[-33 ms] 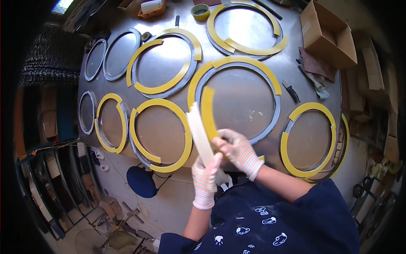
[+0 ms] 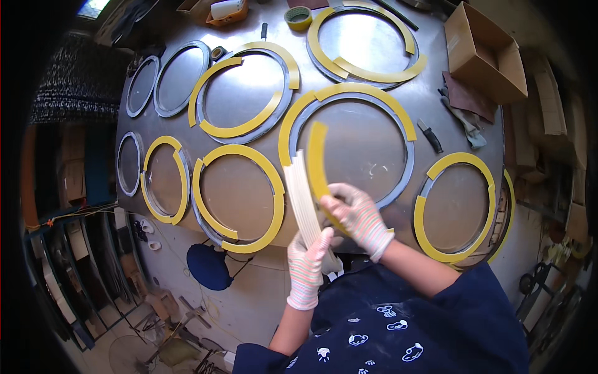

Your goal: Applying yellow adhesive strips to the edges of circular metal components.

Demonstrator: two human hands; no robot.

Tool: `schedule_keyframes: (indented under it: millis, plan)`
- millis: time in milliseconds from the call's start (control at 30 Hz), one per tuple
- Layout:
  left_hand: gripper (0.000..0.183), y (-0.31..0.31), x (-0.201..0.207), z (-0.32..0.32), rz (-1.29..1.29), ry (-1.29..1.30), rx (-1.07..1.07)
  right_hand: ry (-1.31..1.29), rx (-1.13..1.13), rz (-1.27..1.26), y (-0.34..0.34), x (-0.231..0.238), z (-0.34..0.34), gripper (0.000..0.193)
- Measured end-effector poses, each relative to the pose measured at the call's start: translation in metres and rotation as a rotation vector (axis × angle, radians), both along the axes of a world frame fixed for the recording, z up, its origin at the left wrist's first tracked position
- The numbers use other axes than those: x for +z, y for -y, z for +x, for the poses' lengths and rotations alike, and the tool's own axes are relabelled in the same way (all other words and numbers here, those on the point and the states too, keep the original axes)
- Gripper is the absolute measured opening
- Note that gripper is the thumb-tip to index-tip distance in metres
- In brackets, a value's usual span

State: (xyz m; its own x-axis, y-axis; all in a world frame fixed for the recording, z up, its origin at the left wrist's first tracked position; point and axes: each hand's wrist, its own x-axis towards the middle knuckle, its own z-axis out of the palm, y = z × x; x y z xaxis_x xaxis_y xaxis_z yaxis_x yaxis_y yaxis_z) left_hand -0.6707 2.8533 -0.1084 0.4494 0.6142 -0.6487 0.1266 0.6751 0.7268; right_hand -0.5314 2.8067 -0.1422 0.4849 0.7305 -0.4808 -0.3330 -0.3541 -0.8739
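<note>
Head view: left hand [image 2: 304, 272] grips white strips [image 2: 302, 198], right hand [image 2: 359, 222] a yellow strip [image 2: 316, 156], all shifted slightly rightward.

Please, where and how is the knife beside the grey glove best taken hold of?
Probably by its black handle, coming from above on the near side: the knife lies flat, with the handle nearer and the gray blade pointing away.

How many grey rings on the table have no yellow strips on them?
3: one ring at the far left, a larger ring just right of it, a third ring nearer, on the left.
</note>
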Motion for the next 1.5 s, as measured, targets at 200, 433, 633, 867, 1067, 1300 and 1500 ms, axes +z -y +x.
schedule_keyframes:
  millis: [200,433,633,867,1067,1300,1500]
  plan:
    - [0.056,0.003,0.006,-0.049,-0.089,0.133,0.217,0.625,0.571,-0.169,0.015,0.027,0.073,0.021]
    - [0.05,-0.018,0.027,-0.115,-0.035,0.176,0.407,1.178,1.024,0.148,0.046,-0.094,0.092,0.016]
    - [0.046,-0.028,0.039,-0.144,-0.132,0.173,0.552,1.266,0.932,0.074,0.051,-0.088,0.079,0.016]
    - [0.032,-0.068,0.059,-0.171,-0.054,0.157,0.621,0.849,0.767,0.309,-0.043,0.07,-0.049,0.037]
    - [0.027,-0.137,0.064,-0.23,0.063,0.206,0.71,0.983,0.781,0.339,-0.138,0.105,-0.223,0.048]
    - [0.033,-0.256,0.045,-0.336,-0.083,0.361,0.57,0.985,0.688,0.286,-0.244,0.106,-0.332,0.04]
    - [0.041,-0.345,0.05,-0.409,-0.237,0.476,0.602,1.066,0.342,0.237,-0.325,0.091,-0.375,0.047]
